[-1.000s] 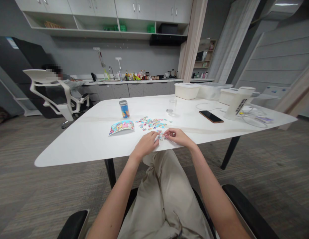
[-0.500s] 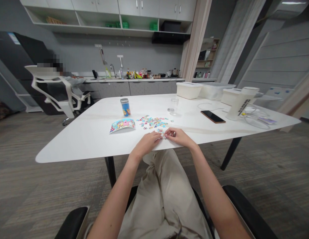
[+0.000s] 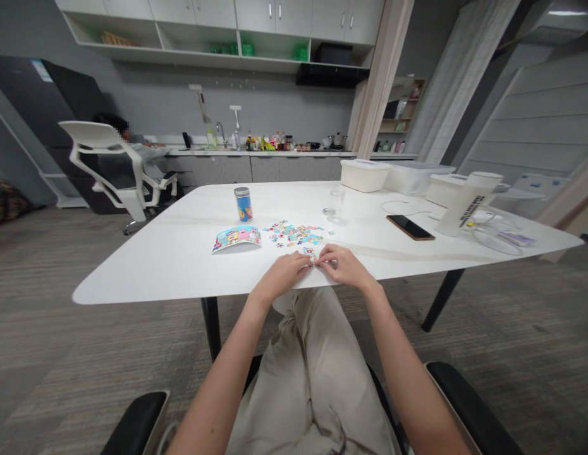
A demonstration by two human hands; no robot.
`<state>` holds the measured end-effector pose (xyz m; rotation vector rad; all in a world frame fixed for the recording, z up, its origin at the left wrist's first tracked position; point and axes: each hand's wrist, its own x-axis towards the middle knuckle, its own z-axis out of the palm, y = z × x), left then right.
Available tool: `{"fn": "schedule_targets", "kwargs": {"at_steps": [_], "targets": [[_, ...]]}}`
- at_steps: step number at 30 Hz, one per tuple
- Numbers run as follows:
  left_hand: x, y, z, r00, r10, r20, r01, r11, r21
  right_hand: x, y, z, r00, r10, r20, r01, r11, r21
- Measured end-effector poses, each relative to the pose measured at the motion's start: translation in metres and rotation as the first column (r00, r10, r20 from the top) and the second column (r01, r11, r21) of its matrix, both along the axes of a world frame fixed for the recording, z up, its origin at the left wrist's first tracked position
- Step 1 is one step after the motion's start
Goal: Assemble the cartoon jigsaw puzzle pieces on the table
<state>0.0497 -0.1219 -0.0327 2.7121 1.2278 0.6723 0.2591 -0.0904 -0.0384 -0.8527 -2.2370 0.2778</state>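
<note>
Right of the canister (image 3: 243, 205), left hand (image 3: 285, 275) and right hand (image 3: 344, 265) touch puzzle pieces (image 3: 309, 251), fingers' clamp unclear; likely light, stiff, best edge-held.

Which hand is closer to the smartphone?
Right. The right hand is left of the smartphone, lower in the view; the left hand is on the same side, farther off, past the right hand.

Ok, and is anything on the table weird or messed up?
A little: the picture sheet, left of the loose puzzle pieces, bows up in the middle instead of lying flat on the white table. I can't see any spill or damage.
</note>
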Motion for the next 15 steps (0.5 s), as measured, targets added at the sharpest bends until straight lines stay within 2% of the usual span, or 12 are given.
{"fn": "schedule_targets", "kwargs": {"at_steps": [4,11,15], "targets": [[0.0005,-0.0005,-0.0001,0.999,0.035,-0.009,-0.035,0.999,-0.004,0.0007,0.0000,-0.0004,1.000,-0.005,0.022,0.005,1.000,-0.002],[0.0003,0.0022,-0.0029,1.000,0.025,-0.017,-0.025,1.000,0.000,0.0008,0.0016,-0.0007,0.997,-0.047,0.064,0.047,0.999,0.003],[-0.0003,0.0034,-0.0044,1.000,0.008,-0.005,-0.008,1.000,0.016,0.0010,0.0025,0.0002,0.998,-0.020,0.067,0.022,0.999,-0.031]]}}
